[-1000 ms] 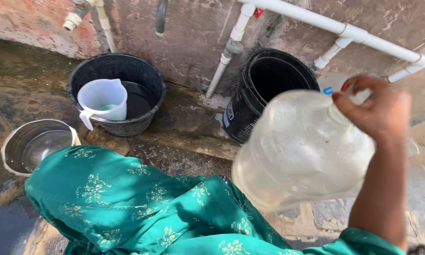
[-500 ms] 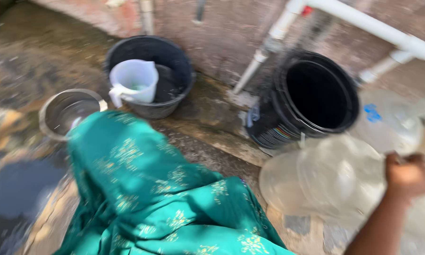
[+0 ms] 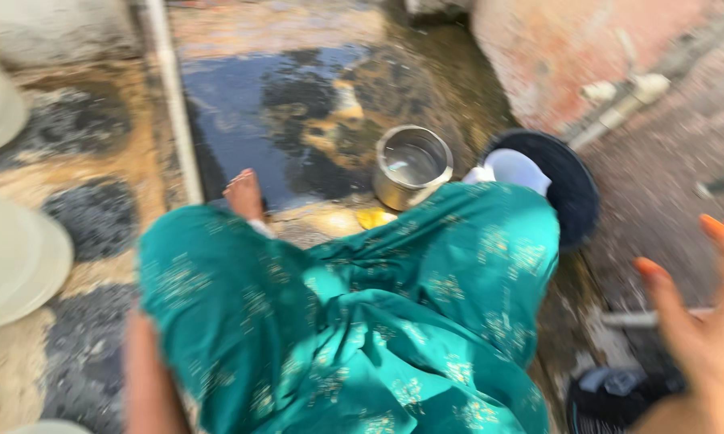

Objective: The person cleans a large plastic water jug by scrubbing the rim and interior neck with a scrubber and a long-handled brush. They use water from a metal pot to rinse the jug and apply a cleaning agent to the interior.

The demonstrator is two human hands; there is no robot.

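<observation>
Right hand [image 3: 711, 321] hangs at the frame's right edge, fingers [image 3: 659, 293] spread, holding nothing. Nearest it, a black tub [image 3: 567, 189] with a white jug [image 3: 514, 170] inside sits against the wall. Steel pot [image 3: 410, 165] stands just beside, past the green skirt [image 3: 362, 313]. Left hand's fingers: can't tell.

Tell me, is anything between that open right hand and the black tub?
Nothing visible: only bare wet ground lies between the right hand and the black tub. The green cloth covers the tub's left rim.
</observation>
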